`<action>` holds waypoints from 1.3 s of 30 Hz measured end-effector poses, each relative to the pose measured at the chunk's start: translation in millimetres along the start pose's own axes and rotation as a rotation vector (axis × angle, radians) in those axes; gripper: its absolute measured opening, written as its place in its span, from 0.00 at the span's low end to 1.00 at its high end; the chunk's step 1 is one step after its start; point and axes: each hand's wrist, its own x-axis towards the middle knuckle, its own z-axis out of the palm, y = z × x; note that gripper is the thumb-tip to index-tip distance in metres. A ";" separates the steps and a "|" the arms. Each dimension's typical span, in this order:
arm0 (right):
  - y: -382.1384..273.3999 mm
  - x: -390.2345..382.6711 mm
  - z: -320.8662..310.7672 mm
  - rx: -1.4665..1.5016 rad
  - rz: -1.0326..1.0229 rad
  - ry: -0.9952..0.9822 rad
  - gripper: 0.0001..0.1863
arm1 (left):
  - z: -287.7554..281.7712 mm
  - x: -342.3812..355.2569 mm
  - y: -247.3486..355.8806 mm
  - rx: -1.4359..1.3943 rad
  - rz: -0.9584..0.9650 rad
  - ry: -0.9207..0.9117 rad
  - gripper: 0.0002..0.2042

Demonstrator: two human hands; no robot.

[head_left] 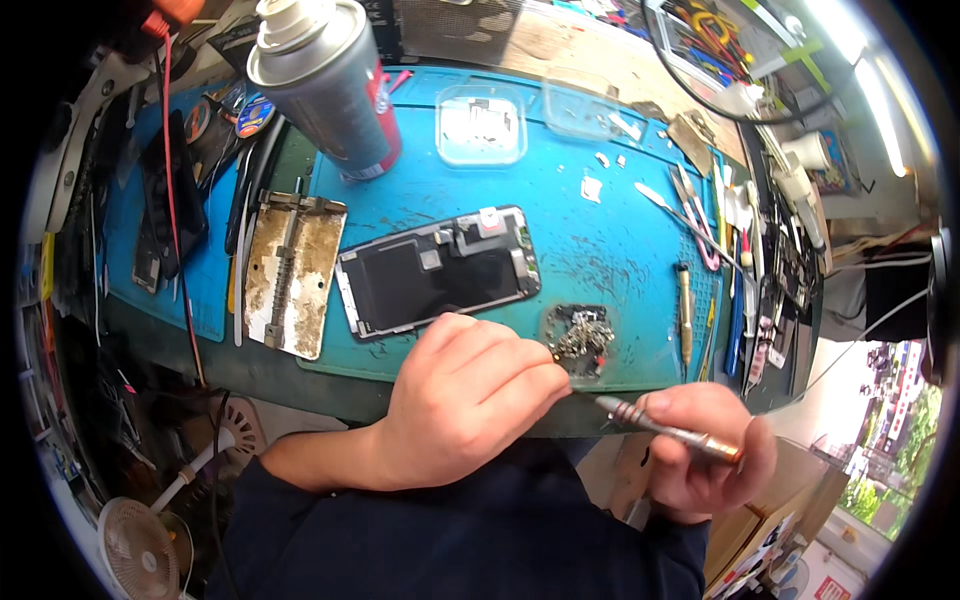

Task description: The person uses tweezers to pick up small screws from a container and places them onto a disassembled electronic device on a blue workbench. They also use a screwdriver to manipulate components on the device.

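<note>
Right hand [705,440]: bent round a thin metal tool [668,429], fingers and thumb closed on it
Thin metal tool: grey, with a shiny copper end in the palm; its other end points at the left hand [475,400]
Left hand: curled up small with its back facing up; I cannot tell what the fingertips hold, or if the tool touches them
Little heap [583,337]: tiny metal bits in a see-through dish, just past the left fingers
Phone screen part [430,280]: lying flat and a bit slanted just past the left hand, mostly black, with a silver edge; I cannot tell if the hand touches it
Metal holder [318,270]: brown and white, with a rod down the middle, left of the screen part
Brass stick tool [685,320]: lying on the right side
Blue mat [620,240]: under the screen part, on the dark green surface [250,375]
Pink-handled tool [702,225]: farther up on the right
White scrap [591,189]: on the mat, past the heap
Clear box [480,155]: past the screen part, with small bits inside
Spray can [335,100]: tall and grey, left of the box
</note>
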 end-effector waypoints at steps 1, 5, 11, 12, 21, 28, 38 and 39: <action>-4.0 -5.8 -6.8 0.005 0.080 0.063 0.35 | 0.9 -0.2 1.4 0.003 -0.003 -0.004 0.13; 2.7 -25.0 -25.4 -0.195 0.395 0.273 0.27 | 1.9 6.0 0.2 0.103 -0.012 0.054 0.13; 35.2 -28.1 -51.5 -0.633 0.540 -0.107 0.30 | 14.7 10.2 1.1 0.135 0.007 0.038 0.16; 37.9 -28.0 -51.7 -0.646 0.514 -0.099 0.28 | 15.7 9.9 1.6 0.141 0.004 0.043 0.17; 29.0 -33.1 -44.1 -0.641 0.445 -0.143 0.11 | 16.6 8.3 0.5 0.139 0.016 0.051 0.17; 21.7 -37.1 -48.1 -0.643 0.500 -0.101 0.09 | 12.4 12.6 -3.5 0.098 -0.010 0.075 0.11; 19.6 -27.6 -80.1 -0.756 0.726 0.067 0.07 | 6.0 20.0 7.5 0.137 -0.039 -0.168 0.24; 20.9 -32.6 -79.3 -0.745 0.735 -0.008 0.07 | 6.0 19.7 6.4 0.137 -0.031 -0.161 0.24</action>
